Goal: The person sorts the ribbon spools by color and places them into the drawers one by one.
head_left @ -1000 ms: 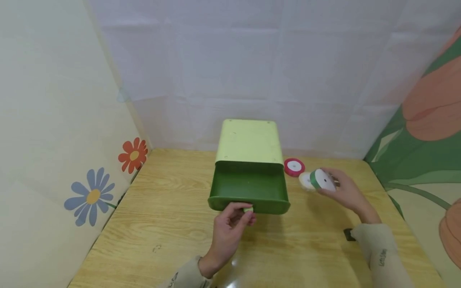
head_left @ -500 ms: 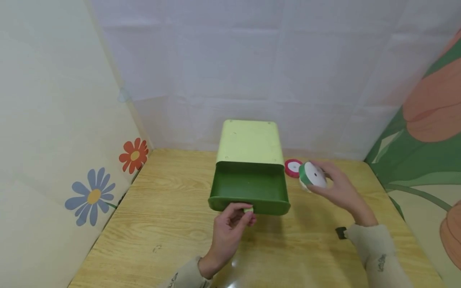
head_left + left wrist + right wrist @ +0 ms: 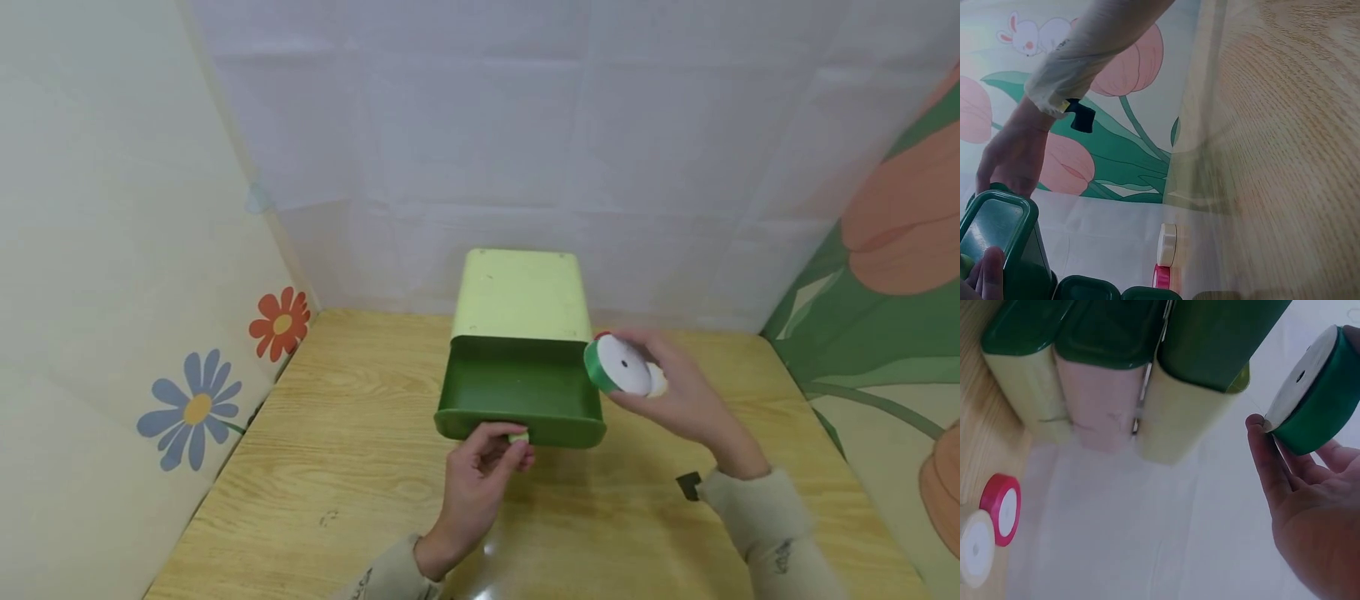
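In the head view my left hand (image 3: 468,496) pinches the light green knob (image 3: 518,437) of a pulled-out green drawer (image 3: 558,432). The drawer juts from a pale yellow-green cabinet (image 3: 522,292), and its visible inside holds nothing. My right hand (image 3: 686,396) grips a spool of green ribbon (image 3: 628,367) by its edges, tilted, at the drawer's right side. The right wrist view shows this spool (image 3: 1316,390) between thumb and fingers, with green ribbon around a white core. My left fingers (image 3: 992,272) appear at the drawer front in the left wrist view.
Below the pulled-out drawer, shut drawers (image 3: 1107,337) with dark green fronts are stacked in the right wrist view. A pink ribbon spool (image 3: 1007,509) and a cream ribbon spool (image 3: 975,550) lie on the wooden table (image 3: 360,433), right of the cabinet. A white cloth (image 3: 465,125) hangs behind.
My right hand has carried the green ribbon spool leftward, from above the cream spool to the drawer's right edge. My left hand stays on the knob, and the drawer has not moved.
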Demonstrator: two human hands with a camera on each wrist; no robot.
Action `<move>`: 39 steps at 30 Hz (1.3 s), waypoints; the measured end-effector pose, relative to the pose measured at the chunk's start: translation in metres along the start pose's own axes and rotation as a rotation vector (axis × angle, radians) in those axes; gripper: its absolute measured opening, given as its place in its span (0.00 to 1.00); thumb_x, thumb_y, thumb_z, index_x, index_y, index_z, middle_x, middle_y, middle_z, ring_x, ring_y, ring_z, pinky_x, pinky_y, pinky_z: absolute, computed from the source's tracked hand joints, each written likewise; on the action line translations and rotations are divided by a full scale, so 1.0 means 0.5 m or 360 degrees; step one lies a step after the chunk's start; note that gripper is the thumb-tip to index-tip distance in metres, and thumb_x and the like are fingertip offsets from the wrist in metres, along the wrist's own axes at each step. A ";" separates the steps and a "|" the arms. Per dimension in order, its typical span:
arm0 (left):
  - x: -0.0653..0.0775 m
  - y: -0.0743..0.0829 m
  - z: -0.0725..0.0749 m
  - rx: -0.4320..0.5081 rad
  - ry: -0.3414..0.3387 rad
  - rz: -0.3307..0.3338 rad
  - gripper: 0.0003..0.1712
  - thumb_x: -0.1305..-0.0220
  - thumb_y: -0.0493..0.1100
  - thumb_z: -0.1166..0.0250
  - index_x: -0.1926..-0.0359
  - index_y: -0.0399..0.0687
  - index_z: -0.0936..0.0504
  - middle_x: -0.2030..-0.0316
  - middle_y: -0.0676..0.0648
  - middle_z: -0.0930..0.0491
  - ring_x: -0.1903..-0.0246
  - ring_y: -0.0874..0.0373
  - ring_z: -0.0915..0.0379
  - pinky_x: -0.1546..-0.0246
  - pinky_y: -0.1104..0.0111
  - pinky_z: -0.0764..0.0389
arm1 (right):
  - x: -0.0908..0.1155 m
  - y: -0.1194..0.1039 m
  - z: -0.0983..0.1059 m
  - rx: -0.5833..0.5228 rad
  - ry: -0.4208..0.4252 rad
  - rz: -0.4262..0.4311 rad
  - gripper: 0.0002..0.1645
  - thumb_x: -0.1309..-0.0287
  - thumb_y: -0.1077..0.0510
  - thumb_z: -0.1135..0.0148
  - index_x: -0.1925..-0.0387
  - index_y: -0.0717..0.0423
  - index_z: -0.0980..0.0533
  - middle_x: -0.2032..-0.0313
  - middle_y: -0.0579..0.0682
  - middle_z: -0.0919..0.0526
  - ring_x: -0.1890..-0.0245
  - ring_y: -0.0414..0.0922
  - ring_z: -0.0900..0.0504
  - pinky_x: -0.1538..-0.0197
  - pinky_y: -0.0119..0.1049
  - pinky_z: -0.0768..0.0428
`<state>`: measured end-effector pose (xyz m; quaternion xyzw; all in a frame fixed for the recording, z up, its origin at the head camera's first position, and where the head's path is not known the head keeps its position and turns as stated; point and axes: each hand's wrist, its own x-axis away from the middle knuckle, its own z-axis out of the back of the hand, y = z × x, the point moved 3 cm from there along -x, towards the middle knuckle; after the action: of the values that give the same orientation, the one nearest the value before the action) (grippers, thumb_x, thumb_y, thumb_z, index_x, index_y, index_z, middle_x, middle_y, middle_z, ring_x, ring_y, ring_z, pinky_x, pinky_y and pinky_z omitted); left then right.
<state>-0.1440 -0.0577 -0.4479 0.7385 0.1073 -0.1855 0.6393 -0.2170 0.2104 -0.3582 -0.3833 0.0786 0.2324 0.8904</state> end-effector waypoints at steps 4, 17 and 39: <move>0.002 0.001 0.000 -0.0003 0.0007 0.0048 0.08 0.28 0.36 0.35 0.51 0.40 0.18 0.63 0.37 0.12 0.64 0.53 0.12 0.61 0.58 0.09 | -0.005 -0.017 -0.013 0.0034 -0.0027 0.0095 0.44 0.45 0.54 0.21 0.29 0.50 0.31 0.35 0.52 0.23 0.42 0.48 0.23 0.47 0.41 0.21; 0.003 0.002 -0.001 -0.0016 0.0008 0.0066 0.09 0.28 0.37 0.35 0.50 0.38 0.19 0.62 0.36 0.12 0.63 0.50 0.12 0.60 0.59 0.09 | -0.020 -0.025 -0.042 -0.0023 -0.0064 0.0142 0.43 0.47 0.53 0.19 0.31 0.47 0.27 0.36 0.52 0.24 0.41 0.48 0.25 0.43 0.48 0.23; 0.000 0.005 -0.001 -0.0014 0.0002 0.0025 0.08 0.28 0.37 0.35 0.51 0.39 0.19 0.63 0.36 0.12 0.64 0.46 0.12 0.61 0.58 0.09 | -0.035 -0.015 -0.058 -0.0010 -0.0061 0.0195 0.36 0.50 0.56 0.17 0.38 0.54 0.19 0.39 0.51 0.15 0.37 0.55 0.19 0.36 0.59 0.20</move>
<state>-0.1430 -0.0575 -0.4456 0.7366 0.1027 -0.1795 0.6440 -0.2277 0.1788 -0.3679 -0.3761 0.0840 0.2940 0.8747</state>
